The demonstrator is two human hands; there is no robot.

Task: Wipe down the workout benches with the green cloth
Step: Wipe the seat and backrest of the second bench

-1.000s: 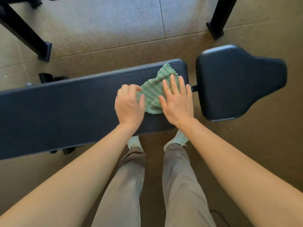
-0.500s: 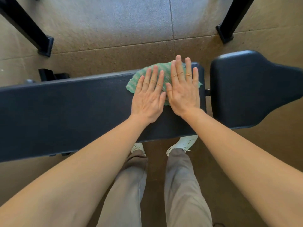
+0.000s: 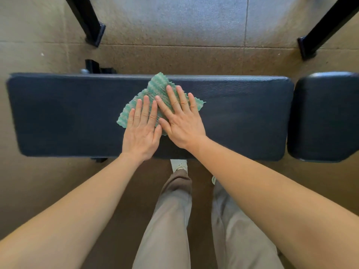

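A green waffle-weave cloth [image 3: 157,88] lies spread on the long black bench pad [image 3: 242,113], near its middle and toward the far edge. My left hand [image 3: 141,129] lies flat on the cloth's near left part, fingers straight and slightly apart. My right hand [image 3: 182,121] presses flat on the cloth's right part, its fingers angled to the upper left and touching the left hand. Both palms hold the cloth against the pad. A separate black seat pad [image 3: 326,117] sits just right of the long pad, across a narrow gap.
Two black rack legs stand on the floor beyond the bench, one at upper left [image 3: 89,22] and one at upper right [image 3: 320,32]. A black bench frame part [image 3: 95,66] sticks out behind the pad. My legs and a pale shoe [image 3: 179,165] are under the near edge.
Both hands have slid the cloth left along the pad, from its right end toward the middle. The left hand went from curled to flat. The view has shifted left too.
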